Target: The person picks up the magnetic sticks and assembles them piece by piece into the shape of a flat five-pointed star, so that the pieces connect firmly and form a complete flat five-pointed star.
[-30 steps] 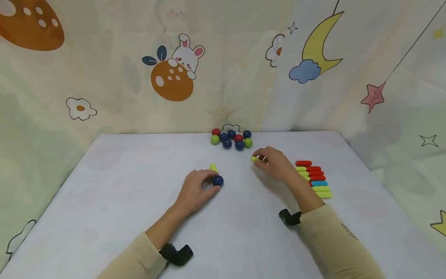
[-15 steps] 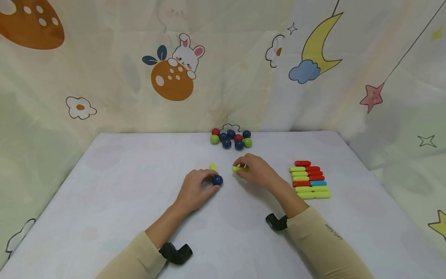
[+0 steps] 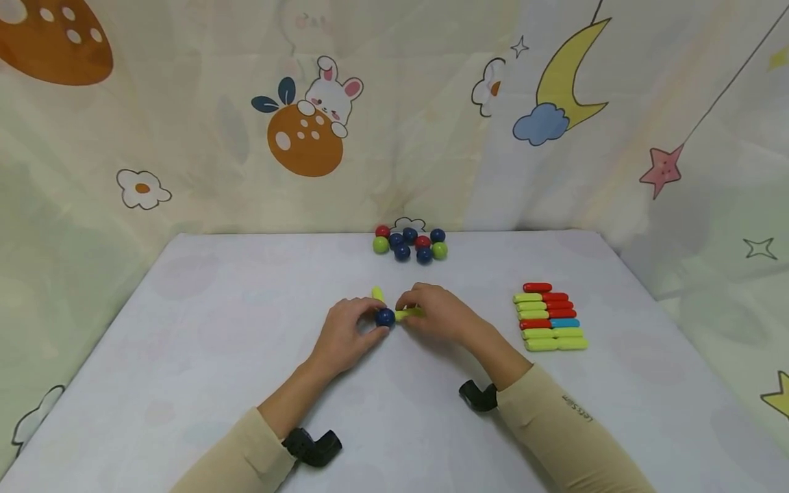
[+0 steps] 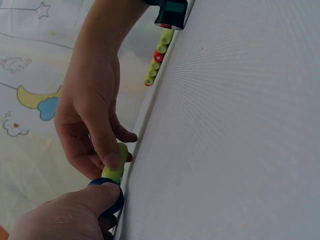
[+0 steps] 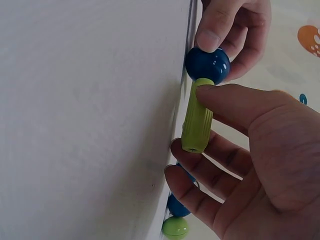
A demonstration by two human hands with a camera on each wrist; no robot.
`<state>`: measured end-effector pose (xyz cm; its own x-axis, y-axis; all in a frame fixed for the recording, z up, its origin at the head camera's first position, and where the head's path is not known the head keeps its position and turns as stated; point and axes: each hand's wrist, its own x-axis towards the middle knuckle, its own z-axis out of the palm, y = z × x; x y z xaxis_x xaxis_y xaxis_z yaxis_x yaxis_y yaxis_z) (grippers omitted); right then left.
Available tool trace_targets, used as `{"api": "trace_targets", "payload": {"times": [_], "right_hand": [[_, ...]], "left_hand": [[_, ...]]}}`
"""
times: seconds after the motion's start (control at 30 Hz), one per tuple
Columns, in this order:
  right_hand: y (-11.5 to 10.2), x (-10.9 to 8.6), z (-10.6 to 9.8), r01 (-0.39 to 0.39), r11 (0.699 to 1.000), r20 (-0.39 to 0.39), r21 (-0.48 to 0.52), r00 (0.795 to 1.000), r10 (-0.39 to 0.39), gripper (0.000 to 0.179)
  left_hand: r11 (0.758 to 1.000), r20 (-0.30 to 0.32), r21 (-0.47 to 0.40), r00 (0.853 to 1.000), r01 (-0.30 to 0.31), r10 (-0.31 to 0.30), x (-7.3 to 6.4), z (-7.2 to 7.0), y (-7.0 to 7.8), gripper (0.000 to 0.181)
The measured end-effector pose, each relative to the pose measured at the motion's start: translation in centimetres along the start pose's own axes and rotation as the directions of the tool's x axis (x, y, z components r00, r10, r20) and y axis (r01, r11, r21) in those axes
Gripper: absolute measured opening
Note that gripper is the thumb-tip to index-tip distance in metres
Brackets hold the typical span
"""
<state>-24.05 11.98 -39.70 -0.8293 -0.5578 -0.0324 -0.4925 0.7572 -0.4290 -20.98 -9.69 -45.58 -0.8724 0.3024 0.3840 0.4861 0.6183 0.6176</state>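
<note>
In the head view my left hand (image 3: 346, 337) pinches a dark blue ball (image 3: 385, 318) between thumb and fingers over the middle of the table. Behind the ball a yellow-green rod (image 3: 377, 294) points away toward the back. My right hand (image 3: 440, 313) pinches a second yellow-green rod (image 3: 407, 313) from the right. Seen from the right wrist, that ribbed rod (image 5: 197, 120) has its far end right at the blue ball (image 5: 207, 65), and its near end shows a small hole. The left wrist view shows both hands meeting at the ball and rod.
Several blue, red and green balls (image 3: 402, 253) are grouped at the table's back edge. To the right lie rows of rods (image 3: 548, 315) in yellow-green, red and blue. A printed cloth (image 3: 419, 137) hangs behind the white table (image 3: 216, 356).
My right hand has moved left and slightly nearer with its rod, bringing the rod's end to the blue ball. My left hand has stayed in place, holding the ball.
</note>
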Motion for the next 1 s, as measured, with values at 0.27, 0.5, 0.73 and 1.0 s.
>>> {"api": "trace_targets", "payload": {"times": [0.27,0.5,0.73,1.0], "right_hand": [[-0.2,-0.1,-0.1,-0.005,1.0,0.001,0.0,1.0,0.005,0.023],[0.9,-0.2,-0.3,-0.039,0.995,-0.048,0.094,0.998,0.044,0.021],[3.2,0.8,-1.2,-0.142,0.975,-0.267,0.173,0.946,0.185,0.031],[5.8,2.3,-2.0,-0.289,0.935,-0.321,0.207,0.882,0.344,0.059]], "left_hand": [[1.0,0.003,0.004,1.0,0.016,-0.016,-0.1,-0.1,0.1,0.038],[1.0,-0.017,0.007,1.0,0.016,-0.016,-0.2,0.0,0.1,0.038],[0.999,-0.021,0.007,0.999,0.048,-0.048,-0.1,-0.2,0.2,0.037],[0.999,-0.037,-0.018,0.998,0.039,-0.04,-0.4,0.0,0.1,0.039]]}}
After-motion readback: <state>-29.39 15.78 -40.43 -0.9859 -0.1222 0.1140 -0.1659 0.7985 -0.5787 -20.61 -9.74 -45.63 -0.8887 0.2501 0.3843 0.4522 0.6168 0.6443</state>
